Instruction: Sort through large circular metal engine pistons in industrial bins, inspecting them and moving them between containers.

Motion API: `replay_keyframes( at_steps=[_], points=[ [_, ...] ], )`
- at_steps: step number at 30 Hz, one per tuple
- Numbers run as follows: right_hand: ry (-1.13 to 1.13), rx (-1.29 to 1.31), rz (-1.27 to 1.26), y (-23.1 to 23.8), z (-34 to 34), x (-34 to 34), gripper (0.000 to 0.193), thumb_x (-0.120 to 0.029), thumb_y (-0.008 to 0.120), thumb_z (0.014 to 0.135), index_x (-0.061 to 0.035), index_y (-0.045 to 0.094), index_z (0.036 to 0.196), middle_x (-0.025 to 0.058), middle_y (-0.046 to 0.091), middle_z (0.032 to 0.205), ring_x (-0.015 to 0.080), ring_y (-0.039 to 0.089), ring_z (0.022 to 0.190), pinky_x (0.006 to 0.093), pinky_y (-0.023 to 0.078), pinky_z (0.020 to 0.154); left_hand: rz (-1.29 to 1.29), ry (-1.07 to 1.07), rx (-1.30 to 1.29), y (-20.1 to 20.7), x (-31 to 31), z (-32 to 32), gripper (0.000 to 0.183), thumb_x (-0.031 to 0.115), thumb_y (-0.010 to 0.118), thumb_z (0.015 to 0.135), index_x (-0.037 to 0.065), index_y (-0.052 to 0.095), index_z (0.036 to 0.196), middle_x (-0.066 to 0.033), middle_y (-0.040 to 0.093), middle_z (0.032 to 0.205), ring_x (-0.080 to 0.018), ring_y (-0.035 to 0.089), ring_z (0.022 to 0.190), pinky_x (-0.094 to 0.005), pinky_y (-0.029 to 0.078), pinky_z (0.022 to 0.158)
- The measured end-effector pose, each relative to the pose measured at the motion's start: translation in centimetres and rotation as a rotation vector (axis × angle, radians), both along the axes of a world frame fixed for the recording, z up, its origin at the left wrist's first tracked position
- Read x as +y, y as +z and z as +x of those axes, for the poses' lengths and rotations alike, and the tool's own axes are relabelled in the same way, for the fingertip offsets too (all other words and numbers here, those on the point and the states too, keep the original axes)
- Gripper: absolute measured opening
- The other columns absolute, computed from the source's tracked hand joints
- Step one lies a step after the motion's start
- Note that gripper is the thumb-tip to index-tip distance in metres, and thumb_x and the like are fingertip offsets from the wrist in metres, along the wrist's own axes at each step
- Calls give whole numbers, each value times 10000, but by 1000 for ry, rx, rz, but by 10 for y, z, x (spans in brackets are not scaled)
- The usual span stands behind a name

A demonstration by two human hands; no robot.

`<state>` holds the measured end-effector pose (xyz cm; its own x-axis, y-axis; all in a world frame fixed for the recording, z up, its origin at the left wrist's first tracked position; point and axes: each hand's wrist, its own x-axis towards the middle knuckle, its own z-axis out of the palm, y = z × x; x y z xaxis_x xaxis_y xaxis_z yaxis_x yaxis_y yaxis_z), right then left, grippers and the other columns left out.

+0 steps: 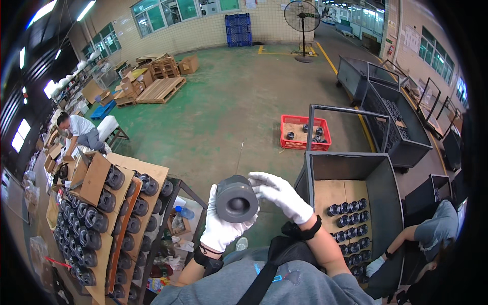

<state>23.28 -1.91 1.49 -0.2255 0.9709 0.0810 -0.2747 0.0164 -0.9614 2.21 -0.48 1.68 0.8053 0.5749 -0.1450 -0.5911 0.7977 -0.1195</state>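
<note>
An open dark cart (351,168) stands at right; a red crate (305,145) lies beyond it. The gloved right hand (282,195), fingers loosely spread, adjoins a dark cylindrical part (235,200), which the gloved left hand (222,230) grips before the torso.

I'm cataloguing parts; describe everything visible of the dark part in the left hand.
The dark part is grey-black, cylindrical and metallic-looking, its round, rimmed end with a recessed centre facing the viewer. It is held aloft in the gloved left hand; the right hand is at its right side, contact unclear.
</note>
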Motion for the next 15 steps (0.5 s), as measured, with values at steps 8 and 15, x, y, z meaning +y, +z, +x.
replay_keyframes(
  at_steps=[8, 15],
  points=[
    [-230, -754, 821, 34, -10, -32, 1036, -272, 909, 642, -8, 370, 1486, 180, 597, 1268, 349, 616, 1105, 415, 485, 976, 181, -103, -132, -38, 11, 8, 976, 815, 434, 853, 28, 445, 1431, -252, 566, 1307, -426, 636, 1054, -603, 544, 871],
    [-290, -809, 820, 47, -3, -39, 1058, -294, 905, 629, -5, 363, 1490, 150, 621, 1189, 279, 635, 881, 391, 497, 874, 298, -114, -197, -30, 15, 27, 1004, 838, 507, 793, 96, 438, 1466, -199, 578, 1306, -459, 643, 994, -612, 555, 831]
  ],
)
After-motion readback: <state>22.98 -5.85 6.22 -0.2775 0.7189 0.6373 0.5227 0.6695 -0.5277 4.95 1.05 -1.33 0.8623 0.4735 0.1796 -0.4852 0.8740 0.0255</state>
